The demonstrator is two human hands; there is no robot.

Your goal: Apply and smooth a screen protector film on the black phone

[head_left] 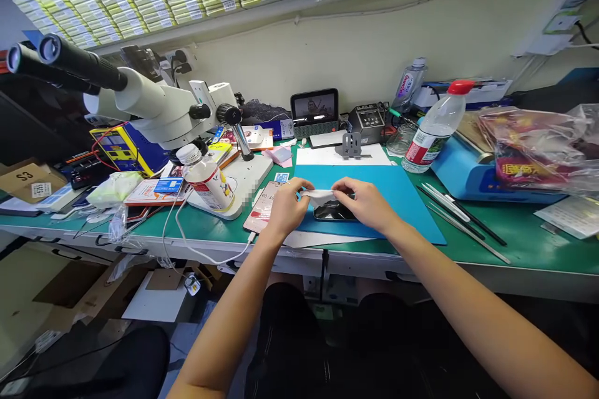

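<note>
Head view: small white wipe (pixel 321 196) pinched between left hand (pixel 286 207) and right hand (pixel 366 202), fingers closed on opposite ends, just above dark glossy phone (pixel 333 212) lying on blue rubber mat (pixel 402 199). Keep wipe taut and flat; press lightly, avoid sliding phone toward second phone (pixel 262 207) at mat's left edge.

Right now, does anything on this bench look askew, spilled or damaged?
Nothing is visibly spilled or broken. The bench is merely crowded. Both hands, left hand and right hand, hold a white wipe over a dark phone on the blue mat.
</note>
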